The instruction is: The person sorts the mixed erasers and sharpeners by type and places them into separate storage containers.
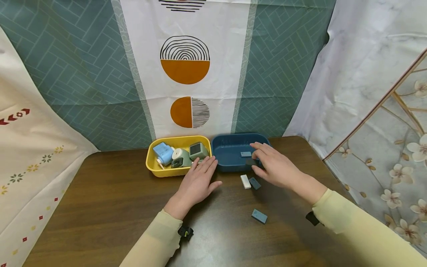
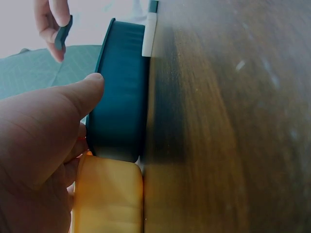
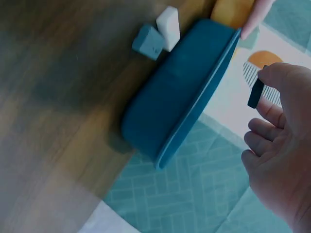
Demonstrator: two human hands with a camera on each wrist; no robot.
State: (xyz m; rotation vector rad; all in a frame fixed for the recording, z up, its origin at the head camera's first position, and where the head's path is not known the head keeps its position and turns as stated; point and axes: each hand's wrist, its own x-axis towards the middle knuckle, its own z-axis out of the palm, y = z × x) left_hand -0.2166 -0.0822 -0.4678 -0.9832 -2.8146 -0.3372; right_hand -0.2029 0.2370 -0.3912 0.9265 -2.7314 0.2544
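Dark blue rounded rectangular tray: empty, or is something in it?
Not empty: in the head view, a small blue-grey rectangular block lies inside the tray. The right hand pinches another, small dark rectangular block.

Perhaps a home or a small studio, though the room beyond is screened off: a dark wood-grain table (image 1: 96,211) stands against a green-and-white geometric backdrop (image 1: 220,74), with a cream patterned cloth (image 1: 30,152) draped on the left and a marbled, flower-printed sheet (image 1: 373,104) on the right.
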